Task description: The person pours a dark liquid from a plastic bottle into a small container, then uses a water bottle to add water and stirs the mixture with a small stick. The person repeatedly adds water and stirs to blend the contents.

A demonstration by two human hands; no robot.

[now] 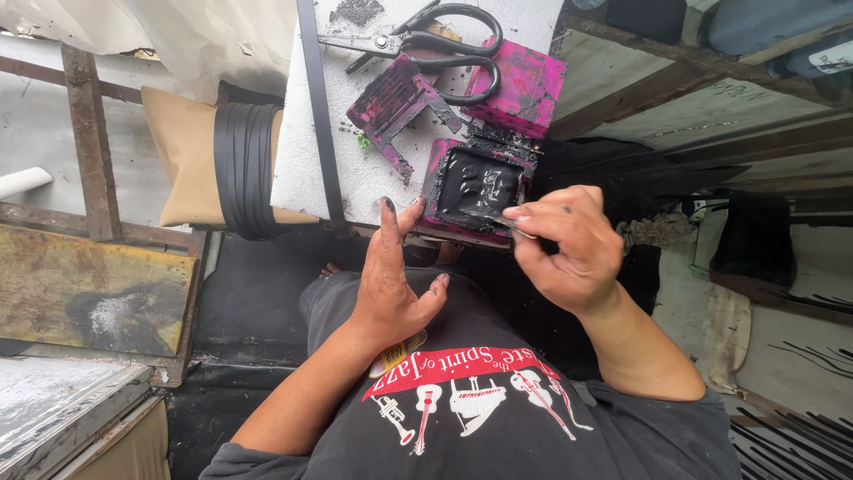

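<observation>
head view: right hand pinches a thin blade over the black tray at the white board's near edge; left hand, fingers spread and holding nothing, rests just beside the tray.

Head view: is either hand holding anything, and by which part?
The right hand pinches a thin metal tool by its rear end, tip over the pink tray of black paste. The left hand holds nothing, fingers spread.
</observation>
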